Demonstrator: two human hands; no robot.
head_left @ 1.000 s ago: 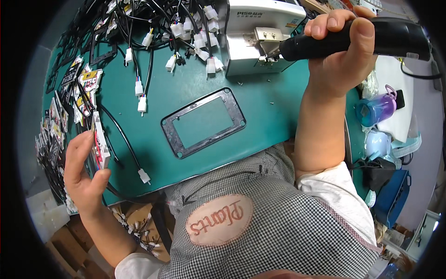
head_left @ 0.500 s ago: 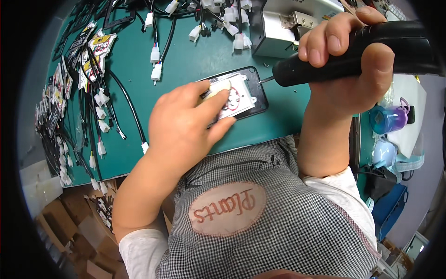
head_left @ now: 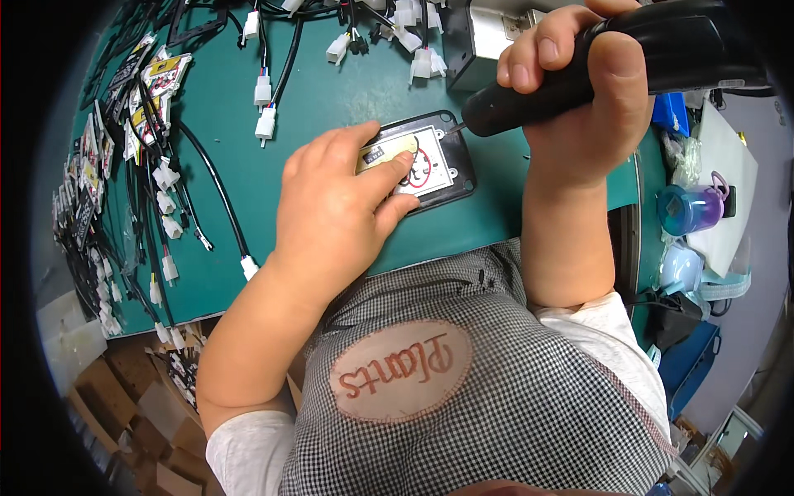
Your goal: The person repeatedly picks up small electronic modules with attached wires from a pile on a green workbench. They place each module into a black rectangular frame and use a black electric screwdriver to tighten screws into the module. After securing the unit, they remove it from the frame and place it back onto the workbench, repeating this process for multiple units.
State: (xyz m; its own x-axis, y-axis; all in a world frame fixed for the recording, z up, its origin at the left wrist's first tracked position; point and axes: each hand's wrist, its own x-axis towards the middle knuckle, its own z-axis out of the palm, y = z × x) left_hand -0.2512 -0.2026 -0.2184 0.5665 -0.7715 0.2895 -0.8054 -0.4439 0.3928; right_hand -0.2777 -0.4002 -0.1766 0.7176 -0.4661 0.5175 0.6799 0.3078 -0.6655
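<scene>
A black electric screwdriver (head_left: 509,109) is gripped in my right hand (head_left: 579,103), lying almost level with its thin bit pointing left. The bit's tip is at the upper right corner of a white panel with a printed label (head_left: 432,149). This panel lies in a shallow black plastic cover (head_left: 461,161) with holes at its corners. My left hand (head_left: 331,186) holds the two together against the table, forefinger pressed on the panel's face and thumb along its near edge. That hand hides the left end of the cover.
Several labelled boards with black cables and white connectors (head_left: 165,178) are heaped on the left of the green table (head_left: 331,91). More white connectors (head_left: 426,62) lie at the back, beside a metal box (head_left: 484,37). A blue-purple cup (head_left: 693,207) stands at the right.
The screwdriver has moved left, and its bit has gone from beside the cover's right edge to the panel's upper right corner. The panel sits straighter in the cover.
</scene>
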